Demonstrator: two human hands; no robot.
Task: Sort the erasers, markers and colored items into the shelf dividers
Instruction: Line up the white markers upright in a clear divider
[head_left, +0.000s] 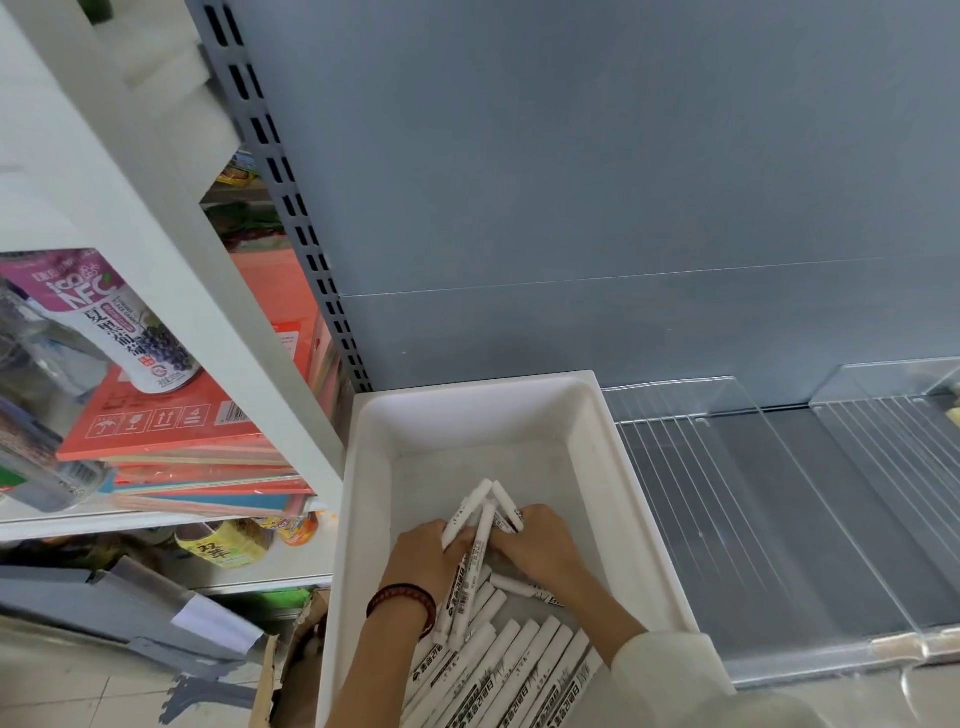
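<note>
Markers (480, 512): white bunch, in white bin (618, 467), left end of shelf; more loose at its near end. Left hand (421, 551) and right hand (540, 545): fingers curled round the bunch. Likely light, stiff, slippery; grip mid-barrel. Clear dividers (753, 415) lie right.

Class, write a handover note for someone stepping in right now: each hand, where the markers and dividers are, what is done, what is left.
Left hand: grips a bundle of white markers inside the white bin.
Right hand: fingers curled round the same bundle.
Loose markers lie in the bin's near end.
Clear dividers stand on the shelf to the right of the bin.
Done: no marker shows in the dividers yet.
Left: lift the bundle into a slot, then the rest.
</note>
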